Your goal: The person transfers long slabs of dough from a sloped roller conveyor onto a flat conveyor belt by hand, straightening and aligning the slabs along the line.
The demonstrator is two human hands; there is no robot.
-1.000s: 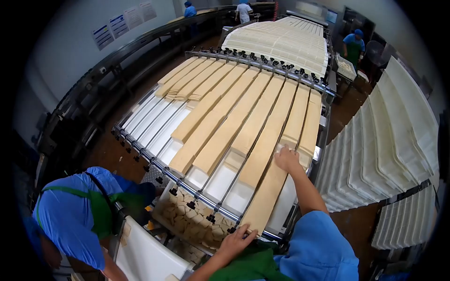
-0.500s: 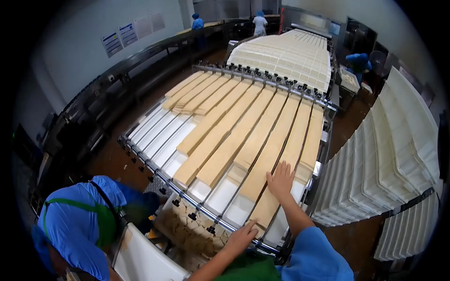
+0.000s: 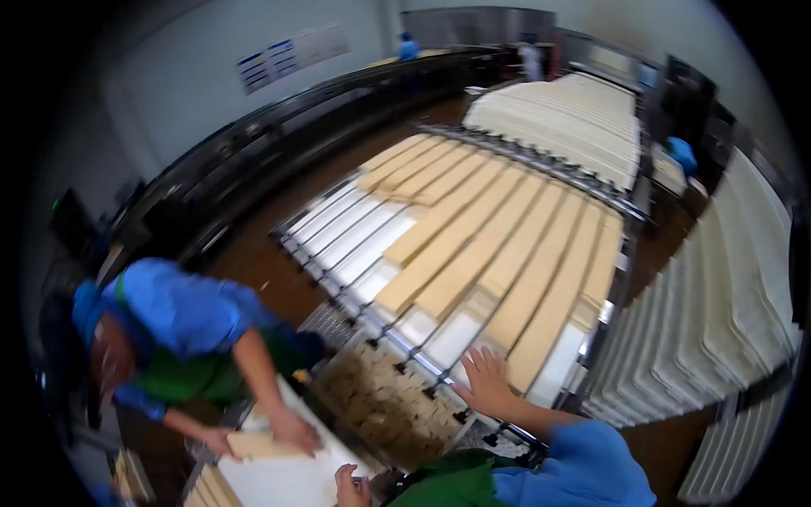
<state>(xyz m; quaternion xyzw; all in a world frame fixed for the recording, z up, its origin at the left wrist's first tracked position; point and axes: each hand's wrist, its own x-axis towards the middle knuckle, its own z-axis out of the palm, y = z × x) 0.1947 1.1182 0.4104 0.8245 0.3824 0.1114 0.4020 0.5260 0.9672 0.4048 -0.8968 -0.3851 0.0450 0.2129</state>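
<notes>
Long tan slabs [image 3: 553, 308], which look like soft food, lie in lanes between thin dark rods on a white conveyor [image 3: 448, 342]. My right hand [image 3: 490, 387], fingers spread and palm down, is at the conveyor's front end, its fingertips close to the end of one slab. Low in the view, my left hand [image 3: 348, 487] is curled beside a white board [image 3: 262, 482]. Something small and greyish shows between its fingers, but I cannot tell what it is. Across that board, a co-worker's hands [image 3: 291, 429] hold a short tan piece [image 3: 253, 445].
A bin of broken tan pieces [image 3: 393, 397] sits below the conveyor's front bar [image 3: 397, 336]. Stacked white trays [image 3: 701, 313] rise on the right. The co-worker [image 3: 182, 317] bends over the board at left. More tan pieces [image 3: 211, 490] stand at the board's near edge.
The view has swung left. My left hand has left the slab at the front bar and moved down by the board. My right hand has come back toward the bar.
</notes>
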